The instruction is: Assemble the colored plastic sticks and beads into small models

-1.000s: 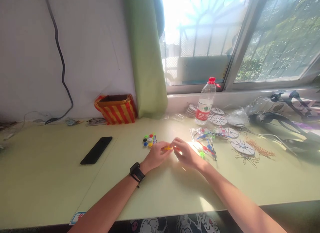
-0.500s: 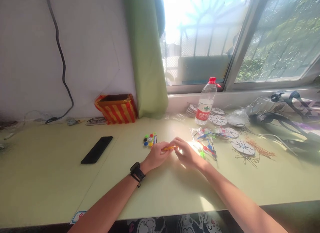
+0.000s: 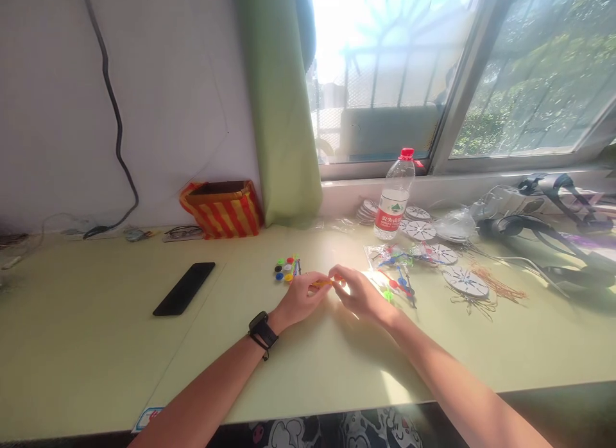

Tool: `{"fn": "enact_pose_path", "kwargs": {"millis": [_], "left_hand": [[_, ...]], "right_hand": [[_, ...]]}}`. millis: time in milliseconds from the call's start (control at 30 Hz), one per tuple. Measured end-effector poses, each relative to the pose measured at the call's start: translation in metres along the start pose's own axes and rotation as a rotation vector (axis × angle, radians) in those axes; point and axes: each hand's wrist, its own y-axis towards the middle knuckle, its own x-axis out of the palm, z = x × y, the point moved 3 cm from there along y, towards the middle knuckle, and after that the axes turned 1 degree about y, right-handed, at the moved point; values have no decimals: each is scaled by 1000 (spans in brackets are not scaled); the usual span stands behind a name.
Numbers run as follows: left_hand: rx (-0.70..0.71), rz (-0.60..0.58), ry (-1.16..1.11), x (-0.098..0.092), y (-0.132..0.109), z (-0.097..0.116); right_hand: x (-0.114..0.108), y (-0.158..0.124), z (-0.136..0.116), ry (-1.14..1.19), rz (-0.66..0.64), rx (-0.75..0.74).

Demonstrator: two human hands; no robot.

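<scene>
My left hand (image 3: 303, 297), a black watch (image 3: 262, 329) on its wrist, is closed in a pinch around a thin orange plastic piece (image 3: 319, 284). The fingertips of my right hand (image 3: 360, 295) meet the other end of that piece, also pinched. Fingers cover much of it, so its full shape is hidden. Just beyond my left hand lie small round coloured caps (image 3: 283, 269) and some thin coloured sticks. To the right of my right hand are loose red, blue and green plastic pointers (image 3: 399, 284), with a clear bag (image 3: 392, 255) of similar parts behind them.
Round white printed discs (image 3: 466, 281) lie at the right with copper-coloured wires (image 3: 500, 285). A water bottle (image 3: 393, 198) stands by the window. A black phone (image 3: 185, 289) and a red-and-yellow striped box (image 3: 224, 209) are on the left. Black straps (image 3: 529, 233) lie far right.
My right fingers have shifted slightly on the orange piece, showing an orange-red bit between them. The view has moved a little; the things on the table stay put.
</scene>
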Motion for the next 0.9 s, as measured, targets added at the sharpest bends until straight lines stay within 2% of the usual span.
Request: {"fn": "enact_pose_path", "kwargs": {"millis": [300, 567, 900], "left_hand": [[3, -3, 27, 0, 0, -1], [8, -11, 48, 0, 0, -1], [25, -29, 48, 1, -1, -1]], "right_hand": [[0, 0, -2, 23, -9, -22], [-5, -2, -10, 20, -46, 14], [-4, -2, -8, 4, -109, 68]]}}
